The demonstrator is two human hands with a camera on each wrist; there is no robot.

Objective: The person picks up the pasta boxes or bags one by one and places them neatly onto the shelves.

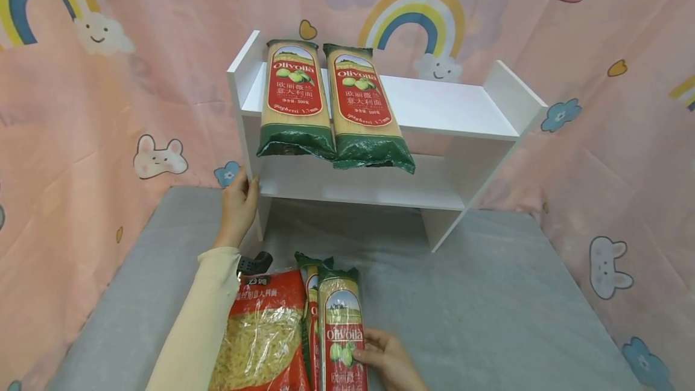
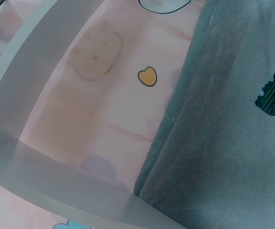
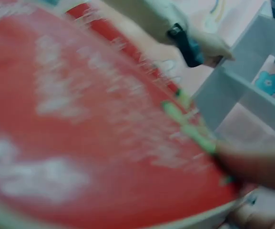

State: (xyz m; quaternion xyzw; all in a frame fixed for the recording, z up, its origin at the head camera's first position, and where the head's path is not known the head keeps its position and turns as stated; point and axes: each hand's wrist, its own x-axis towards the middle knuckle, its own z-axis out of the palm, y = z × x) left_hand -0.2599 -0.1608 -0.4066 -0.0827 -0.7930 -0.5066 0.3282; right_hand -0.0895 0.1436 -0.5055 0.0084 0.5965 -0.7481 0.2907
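My left hand [image 1: 239, 207] grips the left side panel of a white two-tier shelf [image 1: 353, 183], at the height of its lower board. My right hand [image 1: 390, 356] holds a spaghetti pack [image 1: 342, 318] by its right edge, thumb on the front. In the right wrist view this red-labelled pack [image 3: 104, 124] is large and blurred, with my thumb [image 3: 256, 162] at its side. Another spaghetti pack [image 1: 312, 294] stands partly hidden behind it. To the left is a red bag of short pasta [image 1: 263, 336], overlapped by my left sleeve.
Two spaghetti packs [image 1: 295, 95] [image 1: 364, 101] lie side by side on the shelf's top board, their green ends jutting past its front edge. Beneath the shelf spreads a grey cloth [image 1: 516, 306]. A pink patterned curtain [image 1: 613, 155] hangs behind and at the sides.
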